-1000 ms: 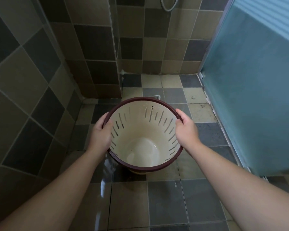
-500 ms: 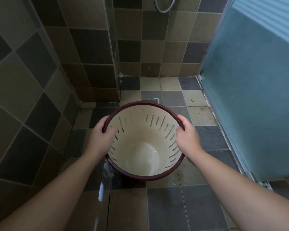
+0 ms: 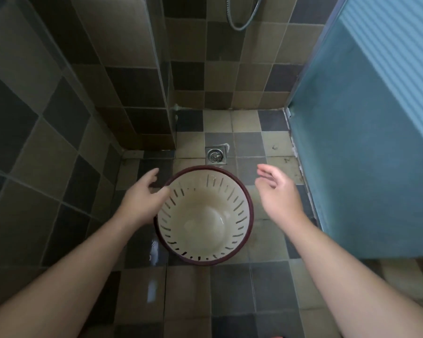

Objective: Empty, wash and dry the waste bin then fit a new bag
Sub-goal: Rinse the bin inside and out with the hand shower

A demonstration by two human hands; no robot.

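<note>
While both hands hover unclenched, the waste bin (image 3: 204, 215) stands upright on wet floor tiles (image 3: 186, 289), just on the near side of the floor drain (image 3: 215, 155). Left of the bin, the left hand (image 3: 142, 201) hangs fingers spread at the rim, gripping nothing; right of it, the right hand (image 3: 277, 193) is relaxed and clear. Risks: a stray knock could tip the light, slotted bin, and the slick floor invites slipping.

A round waste bin (image 3: 204, 215) (cream inside, dark maroon rim, slotted walls) stands upright and empty on the wet tiled floor.
</note>
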